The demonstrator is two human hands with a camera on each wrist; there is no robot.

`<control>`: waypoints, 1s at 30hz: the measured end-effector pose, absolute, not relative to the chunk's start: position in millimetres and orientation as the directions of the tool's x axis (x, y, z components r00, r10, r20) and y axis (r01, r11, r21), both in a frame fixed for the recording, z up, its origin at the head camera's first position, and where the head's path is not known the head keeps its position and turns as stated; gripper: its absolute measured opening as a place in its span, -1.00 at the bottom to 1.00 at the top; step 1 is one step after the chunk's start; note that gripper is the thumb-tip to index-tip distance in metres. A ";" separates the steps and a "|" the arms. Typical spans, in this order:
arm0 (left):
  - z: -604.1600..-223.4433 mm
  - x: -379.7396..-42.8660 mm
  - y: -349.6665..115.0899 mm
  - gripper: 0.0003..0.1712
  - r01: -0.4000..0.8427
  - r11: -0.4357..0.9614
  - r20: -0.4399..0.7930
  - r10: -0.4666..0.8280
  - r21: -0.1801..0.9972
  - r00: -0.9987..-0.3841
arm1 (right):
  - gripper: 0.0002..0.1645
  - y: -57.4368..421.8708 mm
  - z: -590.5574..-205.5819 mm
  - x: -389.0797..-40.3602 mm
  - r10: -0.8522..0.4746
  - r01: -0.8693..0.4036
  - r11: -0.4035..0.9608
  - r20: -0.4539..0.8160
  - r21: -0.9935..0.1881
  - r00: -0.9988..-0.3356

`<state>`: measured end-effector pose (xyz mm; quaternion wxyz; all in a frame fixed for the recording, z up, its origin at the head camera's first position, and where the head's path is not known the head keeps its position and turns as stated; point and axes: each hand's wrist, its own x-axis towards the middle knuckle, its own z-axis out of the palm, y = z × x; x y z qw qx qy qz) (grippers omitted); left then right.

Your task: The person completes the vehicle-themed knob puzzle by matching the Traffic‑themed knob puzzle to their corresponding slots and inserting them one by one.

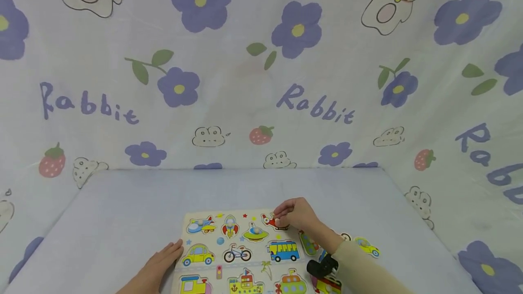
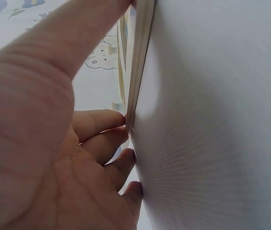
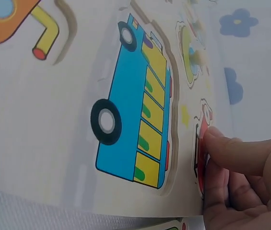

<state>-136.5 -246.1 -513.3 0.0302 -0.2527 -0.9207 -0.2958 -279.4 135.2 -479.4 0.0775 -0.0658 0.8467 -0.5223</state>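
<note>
A wooden vehicle puzzle board lies on the table in the head view. My right hand is at its upper right corner, thumb and fingers pinching the red helicopter piece. In the right wrist view, the helicopter piece lies at the board's surface, partly covered by the fingertips. My left hand rests along the board's left edge. The left wrist view shows thumb and extended fingers touching the board's side edge. Knobbed plane, rocket and flying saucer pieces sit in the top row.
Beside the board's right edge lie several loose pieces, among them a yellow car and a green piece, partly under the right forearm. A black wrist camera sits on that arm. Printed cloth hangs behind the table.
</note>
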 end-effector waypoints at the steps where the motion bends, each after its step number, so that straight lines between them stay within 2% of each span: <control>1: -513.2 -136.6 -246.0 0.28 0.477 0.699 0.198 0.445 0.533 -0.873 | -0.79 135.3 -479.2 -279.0 -0.195 -0.032 0.442 -0.061 -0.896 -0.979; 10: -508.6 -135.2 -243.8 0.32 0.433 0.693 0.133 0.443 0.576 -0.886 | -0.76 138.3 -483.4 -279.8 -0.223 -0.038 0.406 -0.059 -0.913 -0.973; 16: -499.8 -136.6 -242.8 0.38 0.362 0.695 0.051 0.425 0.621 -0.904 | -0.72 138.6 -480.4 -284.9 -0.238 -0.026 0.416 -0.081 -0.909 -0.968; 18: -497.9 -137.1 -242.7 0.38 0.344 0.699 0.040 0.412 0.627 -0.910 | -0.68 141.3 -477.4 -285.3 -0.274 -0.017 0.388 -0.097 -0.921 -0.957; 22: -497.1 -137.1 -243.0 0.37 0.354 0.695 0.047 0.419 0.626 -0.907 | -0.55 155.8 -470.0 -278.4 -0.331 0.044 0.237 -0.123 -0.971 -0.935; 25: -498.9 -136.4 -243.5 0.37 0.360 0.690 0.053 0.424 0.628 -0.904 | -0.52 170.1 -464.5 -268.3 -0.276 0.059 0.133 -0.094 -0.989 -0.956; 30: -502.9 -135.6 -244.0 0.36 0.394 0.687 0.092 0.433 0.611 -0.897 | -0.61 194.1 -457.5 -251.8 -0.082 0.008 0.170 -0.023 -0.985 -0.996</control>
